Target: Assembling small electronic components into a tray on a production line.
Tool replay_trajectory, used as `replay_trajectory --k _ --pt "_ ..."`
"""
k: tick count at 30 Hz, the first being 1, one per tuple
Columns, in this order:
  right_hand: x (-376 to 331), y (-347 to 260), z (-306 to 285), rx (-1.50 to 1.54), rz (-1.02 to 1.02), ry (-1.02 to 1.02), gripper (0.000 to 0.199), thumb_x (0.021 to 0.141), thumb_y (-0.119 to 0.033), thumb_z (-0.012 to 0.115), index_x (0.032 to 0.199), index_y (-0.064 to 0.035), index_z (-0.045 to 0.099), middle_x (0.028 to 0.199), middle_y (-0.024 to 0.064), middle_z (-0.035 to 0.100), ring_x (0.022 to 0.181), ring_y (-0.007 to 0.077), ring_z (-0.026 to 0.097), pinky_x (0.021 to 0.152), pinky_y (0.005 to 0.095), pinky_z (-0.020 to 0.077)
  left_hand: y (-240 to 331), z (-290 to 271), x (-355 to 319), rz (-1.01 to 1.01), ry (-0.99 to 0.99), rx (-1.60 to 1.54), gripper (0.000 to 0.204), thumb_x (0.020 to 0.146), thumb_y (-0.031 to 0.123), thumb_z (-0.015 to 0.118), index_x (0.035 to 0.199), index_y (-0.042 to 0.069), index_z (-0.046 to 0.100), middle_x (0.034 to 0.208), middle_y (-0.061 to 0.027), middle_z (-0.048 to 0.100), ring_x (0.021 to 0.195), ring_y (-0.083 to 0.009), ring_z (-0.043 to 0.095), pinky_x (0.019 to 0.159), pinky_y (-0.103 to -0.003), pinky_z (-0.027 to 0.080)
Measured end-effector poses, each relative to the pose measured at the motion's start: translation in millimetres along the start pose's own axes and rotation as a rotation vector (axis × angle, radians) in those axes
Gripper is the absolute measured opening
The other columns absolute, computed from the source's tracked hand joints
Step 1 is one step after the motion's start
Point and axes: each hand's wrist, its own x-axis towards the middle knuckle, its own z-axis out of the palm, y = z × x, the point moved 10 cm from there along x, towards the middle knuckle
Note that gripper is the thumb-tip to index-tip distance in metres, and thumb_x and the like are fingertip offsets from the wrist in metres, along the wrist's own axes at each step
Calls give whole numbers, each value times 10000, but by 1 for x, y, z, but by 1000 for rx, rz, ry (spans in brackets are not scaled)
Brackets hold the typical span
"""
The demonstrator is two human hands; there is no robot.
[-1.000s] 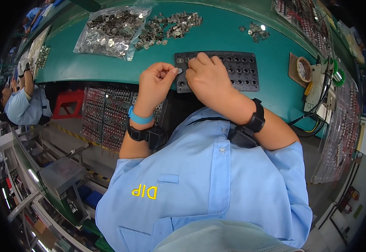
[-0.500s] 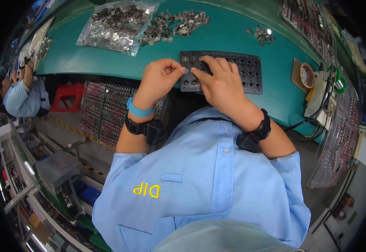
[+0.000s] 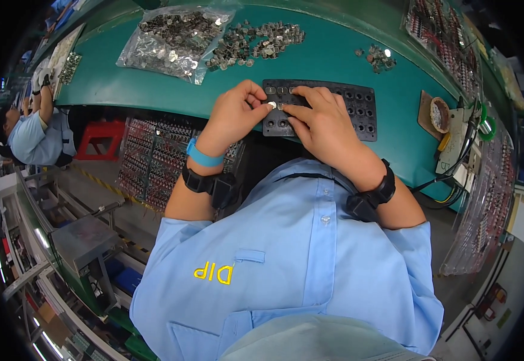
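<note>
A black tray with rows of round recesses lies along the near edge of the green bench. Small metal discs sit in some recesses of its far-left row. At the tray's left end, my left hand is closed, its thumb and forefinger pinching a shiny round metal disc. My right hand reaches over the middle of the tray with its fingers stretched out. One of its fingertips touches a small metal piece beside the pinched disc; another rests in the far row. This hand hides several recesses.
Beyond the tray are a clear plastic bag of metal pieces and a loose pile. A smaller heap lies at the far right. A round dish, a green wire spool and cables stand right. A co-worker sits far left.
The view has shifted slightly. My left hand still pinches the disc, whose bright face now shows. My right fingers have moved slightly, and the right thumb now shows below the forefinger.
</note>
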Motion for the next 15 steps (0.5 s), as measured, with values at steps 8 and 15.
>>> replay_trajectory --k 8,15 --pt "14 -16 1 -163 -138 39 305 805 -104 683 1106 -108 729 1287 145 587 1188 310 528 960 417 395 -11 -4 -1 -102 -3 -147 196 829 123 765 967 22 670 783 -21 667 587 -47 561 543 -228 472" --pt "8 -32 15 -296 -178 22 283 797 -98 671 1073 -86 736 1303 146 579 1212 301 513 993 434 377 -6 -2 2 -112 -67 -86 198 891 123 725 1043 41 629 841 26 625 598 -4 528 517 -159 427"
